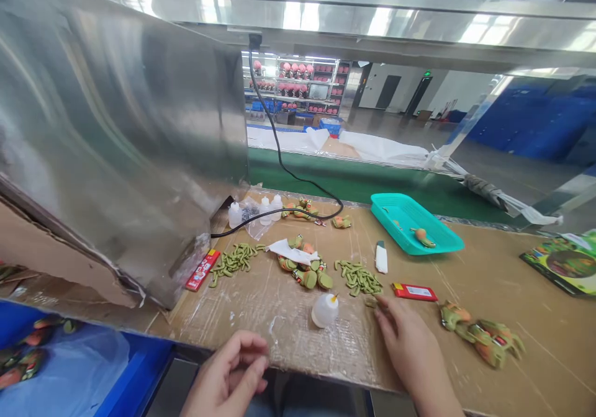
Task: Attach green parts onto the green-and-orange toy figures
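Note:
My right hand (404,336) lies on the cardboard-covered bench, fingertips closed on a small green part (371,301) at the near edge of a pile of green pieces (358,277). My left hand (231,372) hovers at the bench's front edge with its fingers curled loosely and nothing visible in them. A small white glue bottle (325,309) stands between the two hands. Beyond it lies a cluster of green-and-orange toy figures (305,269) with a white wipe (292,251) over them. Two finished figures (482,334) lie to the right of my right hand.
A second pile of green pieces (235,260) lies left of centre, with red lighters (203,270) (414,291) on either side. A teal tray (414,223) holds an orange piece. Several white bottles (255,211) and a black cable (279,156) sit at the back. A steel panel (121,138) rises on the left, above a blue bin (74,367).

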`<state>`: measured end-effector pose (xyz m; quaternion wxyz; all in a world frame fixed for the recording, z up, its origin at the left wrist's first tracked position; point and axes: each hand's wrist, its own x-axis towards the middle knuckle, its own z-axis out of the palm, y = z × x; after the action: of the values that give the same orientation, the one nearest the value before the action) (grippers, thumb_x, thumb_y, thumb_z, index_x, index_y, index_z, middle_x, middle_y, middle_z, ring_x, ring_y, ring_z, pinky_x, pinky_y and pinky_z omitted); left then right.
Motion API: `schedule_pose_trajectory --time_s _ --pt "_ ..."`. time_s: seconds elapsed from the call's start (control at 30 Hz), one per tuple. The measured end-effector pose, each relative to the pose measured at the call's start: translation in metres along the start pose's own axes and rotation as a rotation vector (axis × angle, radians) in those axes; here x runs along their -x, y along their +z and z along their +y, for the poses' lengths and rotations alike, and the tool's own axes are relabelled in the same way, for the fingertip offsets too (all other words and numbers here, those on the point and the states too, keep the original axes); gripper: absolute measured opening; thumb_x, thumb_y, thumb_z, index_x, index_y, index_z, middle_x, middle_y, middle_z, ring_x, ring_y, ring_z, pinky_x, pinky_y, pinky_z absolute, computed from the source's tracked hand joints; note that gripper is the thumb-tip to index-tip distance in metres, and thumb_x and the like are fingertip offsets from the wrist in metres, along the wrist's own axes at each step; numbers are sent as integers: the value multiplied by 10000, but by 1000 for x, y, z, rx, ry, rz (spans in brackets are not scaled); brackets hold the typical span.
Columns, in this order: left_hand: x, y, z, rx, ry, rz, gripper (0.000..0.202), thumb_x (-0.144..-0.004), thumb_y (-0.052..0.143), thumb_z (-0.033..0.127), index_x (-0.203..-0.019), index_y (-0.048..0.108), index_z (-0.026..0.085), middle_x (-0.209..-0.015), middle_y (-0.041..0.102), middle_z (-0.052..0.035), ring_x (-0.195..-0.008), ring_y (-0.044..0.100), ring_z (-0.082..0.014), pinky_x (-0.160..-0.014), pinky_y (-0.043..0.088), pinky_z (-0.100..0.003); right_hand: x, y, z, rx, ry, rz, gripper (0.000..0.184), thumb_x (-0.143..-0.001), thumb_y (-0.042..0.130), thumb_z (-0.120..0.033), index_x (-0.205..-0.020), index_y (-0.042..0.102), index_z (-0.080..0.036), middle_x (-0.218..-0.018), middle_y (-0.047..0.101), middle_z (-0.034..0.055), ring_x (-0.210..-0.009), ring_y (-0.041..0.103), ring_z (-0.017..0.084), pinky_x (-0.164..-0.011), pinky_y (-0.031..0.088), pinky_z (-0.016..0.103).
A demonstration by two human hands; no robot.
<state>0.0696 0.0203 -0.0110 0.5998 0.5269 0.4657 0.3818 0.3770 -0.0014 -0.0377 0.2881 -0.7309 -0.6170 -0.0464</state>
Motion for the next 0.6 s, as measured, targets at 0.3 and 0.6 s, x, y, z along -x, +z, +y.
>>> schedule_pose_trajectory --time_s 0.3,0.6 --pt "-73 12 24 -731 456 -39 385 -821 445 73 -1131 604 237 -1192 577 -75 -1112 463 -263 -982 364 -436 10 31 -48 -467 135 -7 331 -922 389 -421 -1068 568 -184 -1031 614 78 -922 593 227 -747 523 329" --pt "-120 29 20 -849 524 -54 260 -806 572 113 -1058 585 176 -1127 544 -61 -1113 440 -287 -935 347 -540 15 48 -78 -602 86 -32 315 -816 602 -406 -1039 534 -195 -1038 528 86 -961 488 280 -850 406 417"
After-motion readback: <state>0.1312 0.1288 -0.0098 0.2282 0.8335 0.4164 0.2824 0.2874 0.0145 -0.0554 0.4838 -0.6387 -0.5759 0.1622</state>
